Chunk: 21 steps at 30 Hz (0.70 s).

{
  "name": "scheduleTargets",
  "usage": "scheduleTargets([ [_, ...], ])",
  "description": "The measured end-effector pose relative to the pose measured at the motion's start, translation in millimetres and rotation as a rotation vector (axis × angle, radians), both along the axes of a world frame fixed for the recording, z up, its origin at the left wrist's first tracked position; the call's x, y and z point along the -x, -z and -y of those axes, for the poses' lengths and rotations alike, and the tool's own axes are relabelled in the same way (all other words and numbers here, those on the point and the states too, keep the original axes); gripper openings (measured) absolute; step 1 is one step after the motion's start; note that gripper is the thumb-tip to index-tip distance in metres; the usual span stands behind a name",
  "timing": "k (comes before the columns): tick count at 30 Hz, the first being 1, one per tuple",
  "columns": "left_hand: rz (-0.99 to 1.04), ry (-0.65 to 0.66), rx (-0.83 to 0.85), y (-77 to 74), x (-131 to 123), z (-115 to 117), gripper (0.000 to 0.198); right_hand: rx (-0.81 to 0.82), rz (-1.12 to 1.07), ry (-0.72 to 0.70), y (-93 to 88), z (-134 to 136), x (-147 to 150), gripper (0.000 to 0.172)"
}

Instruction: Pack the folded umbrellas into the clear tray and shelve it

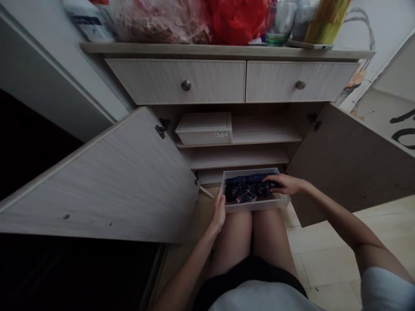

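While the left hand (219, 211) is clasping the clear tray (256, 206) at its 9 o'clock wall, the right hand (285, 183) is reaching over the rim from 3 o'clock. The left fingers are lying close together against the wall, with the thumb bending beside the rim. The right thumb and index finger are pinching the 3 o'clock end of a dark plaid cloth (248, 192); I cannot tell how the other right fingers are set. This cloth is lying inside the tray, and a blue plaid roll (248, 179) is resting beside it toward 12 o'clock. At the tray's 6 o'clock side, 2 bare thighs (235, 237) are showing.

Taking the tray as the clock's centre, 1 door (129, 181) is standing open at 9 o'clock and another (350, 168) at 3 o'clock. A white box (205, 129) is sitting on the upper shelf (266, 129) at 11 o'clock. Higher up, on the cabinet top (227, 50), a red bag (238, 21) is resting at 12 o'clock and a clear bag (158, 21) at 11 o'clock.
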State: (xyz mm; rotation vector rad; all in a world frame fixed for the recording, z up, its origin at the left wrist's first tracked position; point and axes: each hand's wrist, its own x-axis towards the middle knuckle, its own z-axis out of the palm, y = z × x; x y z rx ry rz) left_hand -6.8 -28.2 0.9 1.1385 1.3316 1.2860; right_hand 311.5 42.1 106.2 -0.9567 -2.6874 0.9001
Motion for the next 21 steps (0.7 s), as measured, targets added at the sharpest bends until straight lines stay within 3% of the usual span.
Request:
scheduleTargets([
  [10,0.037,-0.028,0.022,-1.5,2.1,2.8,0.068,-0.046,0.072,0.078,24.3,7.2,4.2,0.049],
  [14,0.042,-0.029,0.028,-1.1,1.1,3.3,0.067,-0.101,0.108,0.143,26.9,10.7,8.7,0.048],
  [21,0.035,-0.013,-0.008,3.7,0.9,3.5,0.081,-0.125,0.098,0.112,31.3,14.5,17.0,0.043],
])
